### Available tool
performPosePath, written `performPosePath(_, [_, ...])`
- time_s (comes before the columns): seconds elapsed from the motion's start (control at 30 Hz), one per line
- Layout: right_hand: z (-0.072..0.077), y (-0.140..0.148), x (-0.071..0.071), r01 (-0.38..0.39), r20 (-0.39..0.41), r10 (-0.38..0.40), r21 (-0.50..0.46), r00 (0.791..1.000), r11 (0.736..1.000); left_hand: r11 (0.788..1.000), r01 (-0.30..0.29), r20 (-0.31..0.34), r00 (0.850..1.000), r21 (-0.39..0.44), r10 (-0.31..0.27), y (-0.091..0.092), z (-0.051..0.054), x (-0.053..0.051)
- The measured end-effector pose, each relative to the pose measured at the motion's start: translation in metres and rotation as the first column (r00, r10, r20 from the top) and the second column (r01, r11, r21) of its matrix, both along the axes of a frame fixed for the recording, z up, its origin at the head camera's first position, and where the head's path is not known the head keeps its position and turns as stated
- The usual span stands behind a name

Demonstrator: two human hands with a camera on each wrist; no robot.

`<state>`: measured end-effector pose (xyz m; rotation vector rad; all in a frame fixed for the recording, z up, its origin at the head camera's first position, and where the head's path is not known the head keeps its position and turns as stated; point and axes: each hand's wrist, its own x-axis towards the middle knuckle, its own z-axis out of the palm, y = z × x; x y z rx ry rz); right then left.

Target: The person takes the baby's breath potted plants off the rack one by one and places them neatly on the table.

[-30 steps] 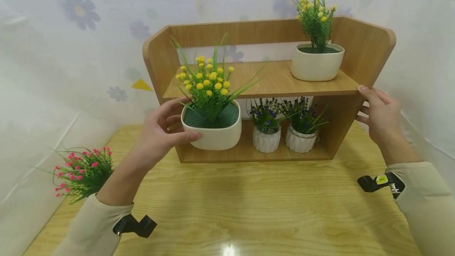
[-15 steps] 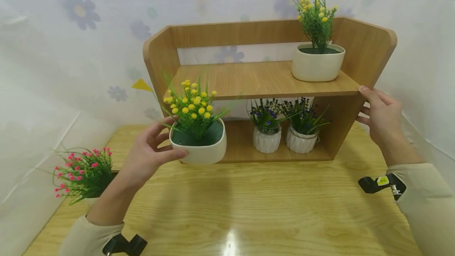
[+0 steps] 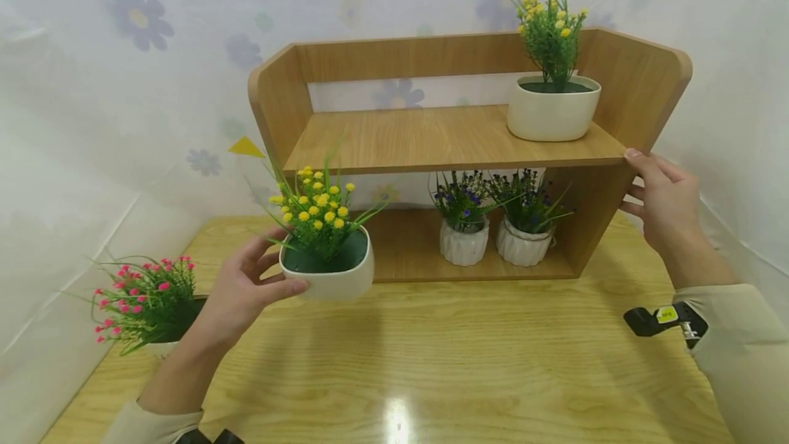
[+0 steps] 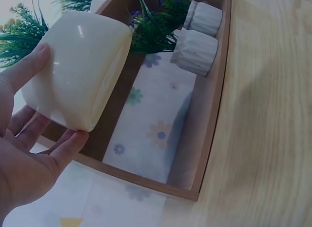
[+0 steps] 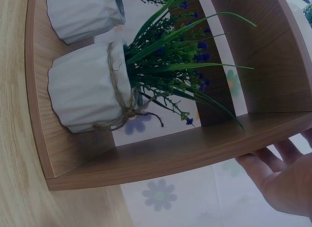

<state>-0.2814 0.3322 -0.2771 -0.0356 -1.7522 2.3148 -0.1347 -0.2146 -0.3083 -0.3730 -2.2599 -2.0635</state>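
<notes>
My left hand (image 3: 249,279) grips a cream oval flower pot (image 3: 335,279) with yellow flowers, thumb on its front and fingers round its left side. The pot hangs in the air before the lower left part of a two-tier wooden shelf (image 3: 394,136). In the left wrist view the pot (image 4: 78,66) shows its smooth wall and underside, fingers beneath. My right hand (image 3: 668,204) holds the shelf's right side, thumb at the front edge and fingers against the outer panel (image 5: 195,163). A second cream pot (image 3: 553,112) with yellow flowers stands on the upper tier's right.
Two white ribbed pots (image 3: 464,244) (image 3: 524,244) with purple flowers stand on the lower tier; twine is tied round the right one. A pink-flowered plant (image 3: 148,300) stands on the table (image 3: 468,362) at the left, partly behind my forearm. A patterned cloth (image 3: 185,74) hangs behind.
My left hand has carried the cream flower pot down and left, from in front of the upper board to lower before the shelf. My right hand stays at the shelf's side.
</notes>
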Motion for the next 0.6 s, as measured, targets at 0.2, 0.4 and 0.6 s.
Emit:
performPosePath(0.2, [0.0, 0.0, 0.0, 0.001, -0.007, -0.001, -0.014, 1.0, 1.0, 0.999, -0.038, 0.025, 0.999, -0.012, 0.038, -0.007, -0.009, 0.005])
performPosePath(0.4, [0.0, 0.0, -0.001, -0.002, 0.001, 0.002, -0.032, 1.0, 0.999, 0.998, -0.055, 0.054, 0.997, -0.01, 0.056, -0.014, -0.018, 0.011])
performPosePath(0.6, [0.0, 0.0, 0.0, -0.007, 0.012, 0.007, -0.02, 1.0, 1.0, 0.996, -0.075, 0.073, 0.994, -0.047, 0.079, -0.02, -0.029, 0.016])
